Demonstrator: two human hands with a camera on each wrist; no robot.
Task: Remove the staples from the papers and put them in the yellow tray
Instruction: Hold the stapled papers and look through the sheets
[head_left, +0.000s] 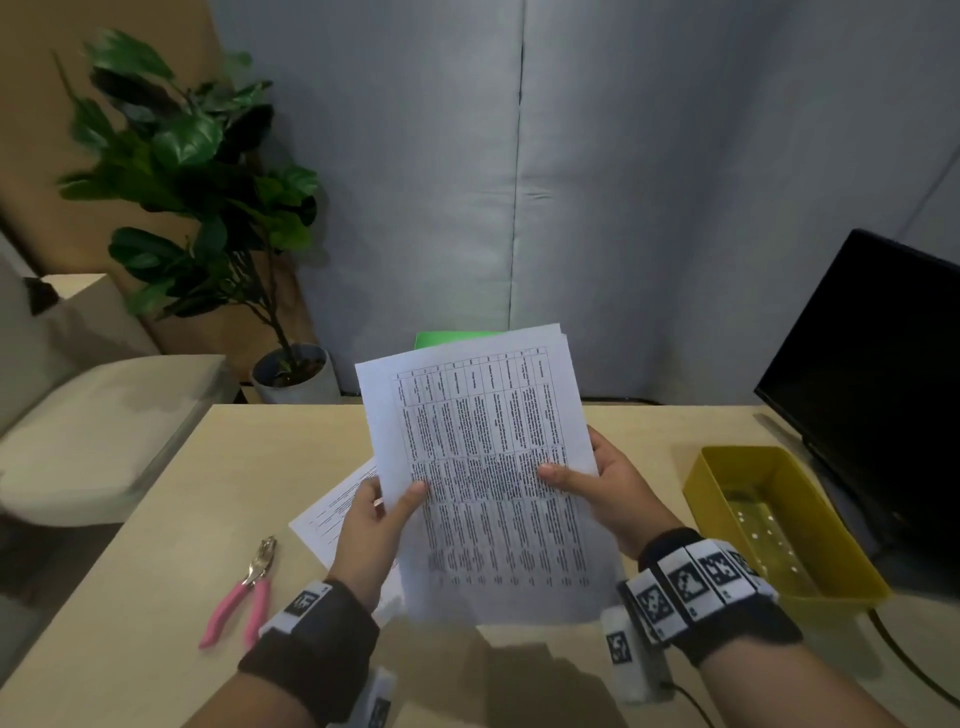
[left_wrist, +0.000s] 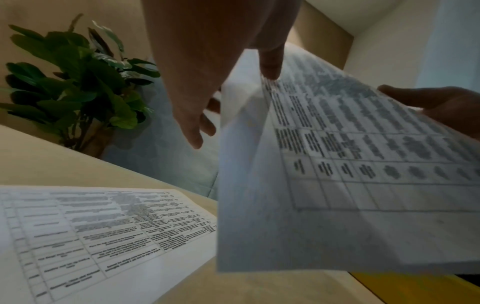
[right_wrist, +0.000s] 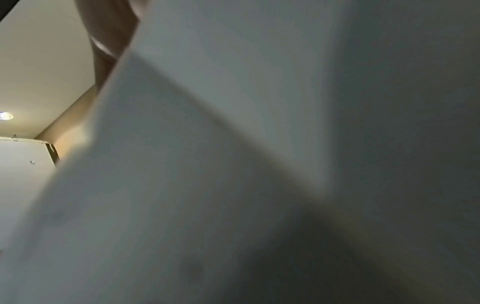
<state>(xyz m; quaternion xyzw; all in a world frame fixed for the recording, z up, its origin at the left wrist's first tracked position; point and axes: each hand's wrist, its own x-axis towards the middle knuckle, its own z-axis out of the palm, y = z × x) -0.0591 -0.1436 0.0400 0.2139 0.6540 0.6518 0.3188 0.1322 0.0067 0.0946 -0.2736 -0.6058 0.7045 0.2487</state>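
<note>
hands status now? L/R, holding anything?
Left hand: grips the left edge of the printed paper stack, thumb on top.
Right hand: grips the same stack's right edge, thumb on top.

Held papers (head_left: 488, 467): kept above the middle of the table (head_left: 156, 545), between the left hand (head_left: 371, 530) and the right hand (head_left: 608, 488).
Loose sheet (left_wrist: 91, 230): laid flat on the table, under the left hand.
Staple remover (head_left: 244, 592): placed left of the loose sheet.
Tray (head_left: 852, 592): placed at the right, before the monitor (head_left: 883, 364).
Plant (head_left: 197, 197): behind the table, at the left.
</note>
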